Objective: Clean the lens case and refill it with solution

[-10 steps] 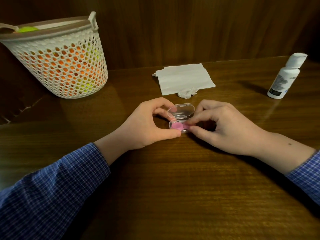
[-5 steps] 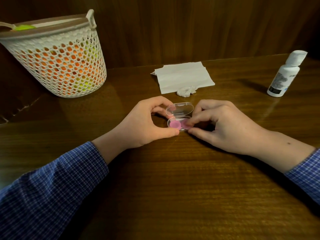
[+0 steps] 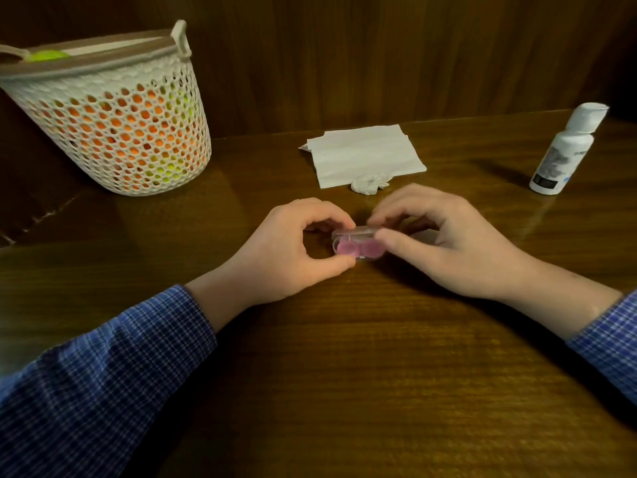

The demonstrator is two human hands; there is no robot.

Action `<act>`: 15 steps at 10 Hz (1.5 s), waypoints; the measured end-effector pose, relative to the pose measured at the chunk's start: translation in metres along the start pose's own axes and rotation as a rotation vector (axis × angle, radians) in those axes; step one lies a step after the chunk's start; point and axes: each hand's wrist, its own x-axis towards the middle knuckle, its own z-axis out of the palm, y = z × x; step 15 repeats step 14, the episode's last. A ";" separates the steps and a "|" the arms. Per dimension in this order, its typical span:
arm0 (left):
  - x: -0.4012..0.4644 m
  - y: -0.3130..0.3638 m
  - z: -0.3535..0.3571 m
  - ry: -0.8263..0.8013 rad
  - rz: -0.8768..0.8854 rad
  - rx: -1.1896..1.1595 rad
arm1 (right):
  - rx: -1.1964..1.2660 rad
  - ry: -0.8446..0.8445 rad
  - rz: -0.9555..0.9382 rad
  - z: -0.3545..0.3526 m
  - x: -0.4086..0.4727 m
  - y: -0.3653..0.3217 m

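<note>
A small clear lens case (image 3: 356,246) with two pink wells rests on the wooden table (image 3: 344,374) at the centre. Its clear lid is tipped down low over the wells, nearly flat. My left hand (image 3: 293,250) pinches the case's left end between thumb and forefinger. My right hand (image 3: 444,239) holds the right end, with its fingers on the lid's rim. A white solution bottle (image 3: 565,150) with a white cap stands upright at the far right, away from both hands.
A folded white tissue (image 3: 365,155) lies behind the hands, with a small crumpled white wad (image 3: 370,183) at its front edge. A white perforated basket (image 3: 110,122) holding orange and yellow-green items stands at the back left. A dark wooden wall runs behind the table.
The case lid has swung down from standing open to nearly flat over the pink wells. My right fingers moved up onto the lid's rim; my left hand kept its grip.
</note>
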 end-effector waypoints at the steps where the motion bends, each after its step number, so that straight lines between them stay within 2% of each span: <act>1: -0.001 0.002 -0.001 0.005 0.024 0.028 | -0.037 -0.057 -0.028 -0.001 -0.001 0.000; 9: 0.002 0.003 0.000 0.033 0.033 0.014 | -0.158 -0.063 -0.038 0.001 0.003 -0.001; 12: 0.002 0.000 0.004 0.040 -0.059 -0.032 | -0.214 -0.048 -0.022 0.002 0.002 0.001; 15: -0.005 0.006 0.003 0.106 -0.115 -0.029 | -0.214 0.046 0.061 -0.001 -0.004 -0.003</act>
